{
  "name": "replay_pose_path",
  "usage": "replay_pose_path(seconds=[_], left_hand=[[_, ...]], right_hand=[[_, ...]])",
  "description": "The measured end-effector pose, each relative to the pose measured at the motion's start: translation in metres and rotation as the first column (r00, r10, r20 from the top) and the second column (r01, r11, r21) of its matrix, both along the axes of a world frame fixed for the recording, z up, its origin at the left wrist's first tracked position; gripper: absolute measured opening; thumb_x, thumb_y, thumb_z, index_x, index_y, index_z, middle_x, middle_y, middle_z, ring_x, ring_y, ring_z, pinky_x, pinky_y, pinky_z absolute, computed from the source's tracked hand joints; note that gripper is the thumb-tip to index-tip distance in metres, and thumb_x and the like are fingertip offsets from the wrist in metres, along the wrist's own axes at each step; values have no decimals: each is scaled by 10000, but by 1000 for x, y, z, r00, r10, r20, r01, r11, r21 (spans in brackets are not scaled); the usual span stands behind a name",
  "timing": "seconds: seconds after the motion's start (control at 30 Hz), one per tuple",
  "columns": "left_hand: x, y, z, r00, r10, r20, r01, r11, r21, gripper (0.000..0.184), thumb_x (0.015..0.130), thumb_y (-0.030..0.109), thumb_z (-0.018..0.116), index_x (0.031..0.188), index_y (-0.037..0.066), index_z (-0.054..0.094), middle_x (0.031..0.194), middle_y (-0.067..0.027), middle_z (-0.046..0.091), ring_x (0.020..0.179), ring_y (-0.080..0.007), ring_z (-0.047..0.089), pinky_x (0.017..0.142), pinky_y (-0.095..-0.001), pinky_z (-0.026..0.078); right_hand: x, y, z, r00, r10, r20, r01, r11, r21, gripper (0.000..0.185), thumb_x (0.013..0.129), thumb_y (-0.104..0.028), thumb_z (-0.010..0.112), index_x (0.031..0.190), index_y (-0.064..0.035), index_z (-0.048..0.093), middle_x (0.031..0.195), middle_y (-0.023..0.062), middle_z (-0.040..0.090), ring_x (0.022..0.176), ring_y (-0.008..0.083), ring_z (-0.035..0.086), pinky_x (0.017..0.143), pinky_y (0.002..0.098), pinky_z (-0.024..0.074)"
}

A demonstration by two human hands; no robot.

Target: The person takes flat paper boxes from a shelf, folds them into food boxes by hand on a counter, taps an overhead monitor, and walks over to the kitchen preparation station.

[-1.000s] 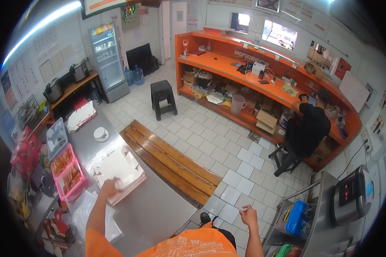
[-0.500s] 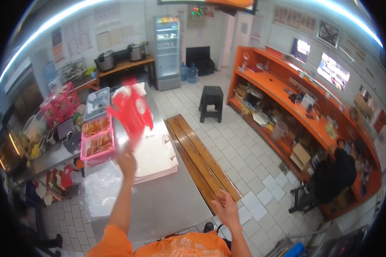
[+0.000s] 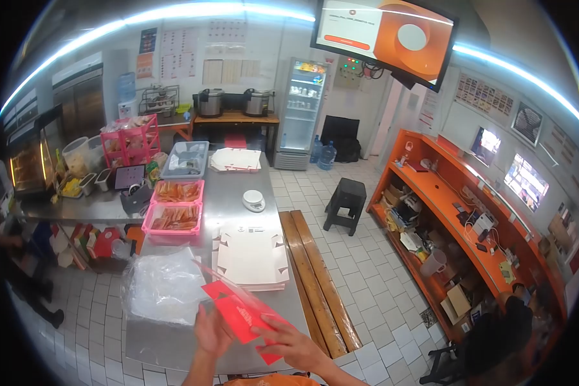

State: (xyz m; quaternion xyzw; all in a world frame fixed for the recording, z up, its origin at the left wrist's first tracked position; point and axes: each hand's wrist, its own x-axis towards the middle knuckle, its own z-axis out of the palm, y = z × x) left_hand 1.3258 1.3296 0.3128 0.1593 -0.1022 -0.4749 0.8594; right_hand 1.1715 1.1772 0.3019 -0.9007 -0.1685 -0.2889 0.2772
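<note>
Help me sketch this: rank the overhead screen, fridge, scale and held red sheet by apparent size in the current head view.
1. Overhead screen
2. Fridge
3. Red sheet, partly covered by the right hand
4. Scale

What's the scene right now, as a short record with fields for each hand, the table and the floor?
Left hand: at the edge of the red flat piece; grip unclear
Right hand: holding the red flat piece
Table: white cardboard stack, clear plastic to its left, white scale beyond
Floor: wooden bench along the table's right side, black stool farther off
</note>
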Motion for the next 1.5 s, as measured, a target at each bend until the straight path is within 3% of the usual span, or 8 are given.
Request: replay_pose_path(seconds=[0.13,0.23,0.3,0.93,1.0,1.13,1.3,1.5], left_hand=[[22,-6,-36,940,59,336,-197,897,395,462,900,156,634,1299,-17,478,1174,-164,640,1074,-267,631,921,-421,514],[16,-16,-64,923,54,380,-105,988,116,334,867,-6,635,1191,-19,557,1133,-145,656,1014,-204,652,845,-341,555],[5,-20,-70,711,-126,692,-216,897,385,418,790,-92,657,1195,-50,561,1086,-137,683,967,-212,669,869,-366,544],[-40,-33,-26,998,-44,-33,52,954,297,290,939,79,568,1212,27,486,1175,-130,615,1048,-235,645,934,-426,534],[-38,-37,-33,998,56,-19,-49,962,268,288,939,83,573,1210,33,489,1186,-126,611,1041,-229,644,931,-422,532],[-48,-40,-34,989,78,128,-117,938,327,283,940,96,584,1207,51,501,1198,-95,602,1051,-201,623,933,-415,518],[-35,-29,-1,987,-160,-12,160,984,81,352,909,69,630,1236,98,504,1194,-47,571,1054,-157,585,924,-399,485],[-40,-42,-45,934,62,352,-184,929,323,286,859,74,703,1124,103,600,1036,-31,644,925,-111,597,794,-303,490]], right_hand=[[-12,12,14,995,47,-88,-53,996,-75,453,763,73,546,1184,-63,639,1377,139,519,1269,338,498,1041,418,434],[-18,5,10,990,133,44,-135,833,536,493,763,59,576,1235,-79,609,1397,142,493,1260,353,499,1039,441,437],[-23,5,9,938,-328,-111,346,897,275,503,802,37,594,1294,-59,556,1417,156,466,1238,375,512,1041,449,427],[-13,-3,9,936,-334,-115,349,922,168,275,881,-72,633,1150,-12,636,1251,174,592,1220,356,532,993,386,457],[-12,17,-5,739,-626,249,539,772,338,260,843,-75,682,1086,7,641,1191,200,603,1107,354,591,932,354,473],[-8,48,-21,716,-690,-106,645,596,479,236,871,-126,672,1056,12,623,1091,148,629,983,263,610,858,320,470],[-15,29,-14,756,-584,-296,492,210,845,269,993,-199,527,1154,13,569,1084,44,599,944,100,526,823,253,438],[-7,30,-15,870,-493,-27,70,69,995,256,982,-169,559,1162,5,612,1119,46,635,1002,126,570,904,296,438]])
